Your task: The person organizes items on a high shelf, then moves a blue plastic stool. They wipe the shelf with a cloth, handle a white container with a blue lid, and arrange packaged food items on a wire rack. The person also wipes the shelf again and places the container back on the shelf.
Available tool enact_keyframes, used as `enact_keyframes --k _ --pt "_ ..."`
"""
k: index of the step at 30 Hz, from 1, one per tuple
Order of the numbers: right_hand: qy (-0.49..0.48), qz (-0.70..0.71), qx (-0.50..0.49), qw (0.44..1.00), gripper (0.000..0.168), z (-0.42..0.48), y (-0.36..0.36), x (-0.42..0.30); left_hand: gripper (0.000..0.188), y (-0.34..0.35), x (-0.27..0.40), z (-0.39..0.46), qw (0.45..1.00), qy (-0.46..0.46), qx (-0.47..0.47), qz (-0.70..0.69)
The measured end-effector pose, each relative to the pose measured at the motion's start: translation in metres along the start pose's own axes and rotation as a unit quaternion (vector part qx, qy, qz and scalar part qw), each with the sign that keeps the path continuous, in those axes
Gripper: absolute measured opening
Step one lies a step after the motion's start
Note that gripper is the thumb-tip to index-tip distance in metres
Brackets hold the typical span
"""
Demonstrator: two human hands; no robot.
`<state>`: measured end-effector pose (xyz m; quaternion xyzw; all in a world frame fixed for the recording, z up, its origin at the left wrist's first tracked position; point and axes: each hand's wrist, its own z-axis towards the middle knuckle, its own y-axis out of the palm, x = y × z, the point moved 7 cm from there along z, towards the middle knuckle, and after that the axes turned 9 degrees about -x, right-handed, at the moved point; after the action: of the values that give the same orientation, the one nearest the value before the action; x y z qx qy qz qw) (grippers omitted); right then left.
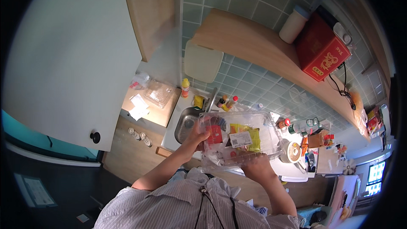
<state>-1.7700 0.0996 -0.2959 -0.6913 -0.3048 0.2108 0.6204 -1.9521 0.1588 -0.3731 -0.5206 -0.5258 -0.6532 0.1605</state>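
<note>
Both hands hold a clear plastic clamshell container (267,127) in front of my chest. My left hand (198,135) grips its left end, the thumb on the side wall. My right hand (256,165) grips its near edge towards the right. In or behind the clear plastic show a red packet (215,134), a yellow packet (256,136) and a white label (240,139) with writing and a printed code. Behind the container, a steel sink (184,119) with a faucet (211,100) is partly covered. A yellow packet (199,101) lies at the sink's back edge.
A wooden shelf (248,35) with a red box (321,51) juts out above. An open cabinet door (70,54) stands at left. Bottles (229,104) and a lidded pot (291,151) crowd the counter. Another clear container (159,93) lies on the wooden surface at left.
</note>
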Motion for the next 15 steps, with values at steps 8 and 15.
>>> enact_keyframes --k 8,15 --pt "0.048 0.054 -0.05 0.996 0.044 -0.001 0.08 -0.001 0.072 -0.033 -0.066 -0.005 0.992 -0.103 0.076 -0.012" --pt "0.234 0.219 -0.099 0.942 0.038 -0.065 0.182 0.004 0.053 -0.053 -0.049 0.001 0.987 -0.031 0.085 0.133"
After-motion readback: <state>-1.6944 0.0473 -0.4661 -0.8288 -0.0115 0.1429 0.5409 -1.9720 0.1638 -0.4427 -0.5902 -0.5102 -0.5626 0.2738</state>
